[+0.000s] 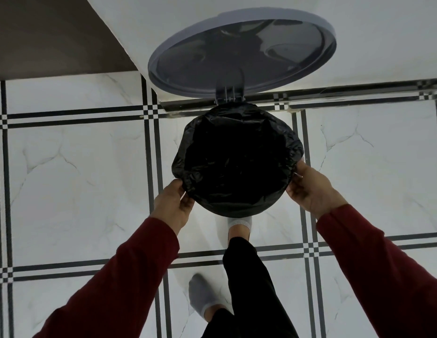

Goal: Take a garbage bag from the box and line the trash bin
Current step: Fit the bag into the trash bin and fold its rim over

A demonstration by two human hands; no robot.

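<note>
Black garbage bag [237,164]: thin, light, slippery, tear-prone film folded over bin rim below raised lid [242,52]; pinched at near corners by left hand [174,206] and right hand [310,189]; best gripped at folded hem.

One black garbage bag [237,159], one raised bin lid [242,52], two hands: left hand [173,206], right hand [312,189], two socked feet [239,226].

Open bag mouth [237,157] clear from above; raised lid [242,52] behind, floor [78,167] free either side.
</note>
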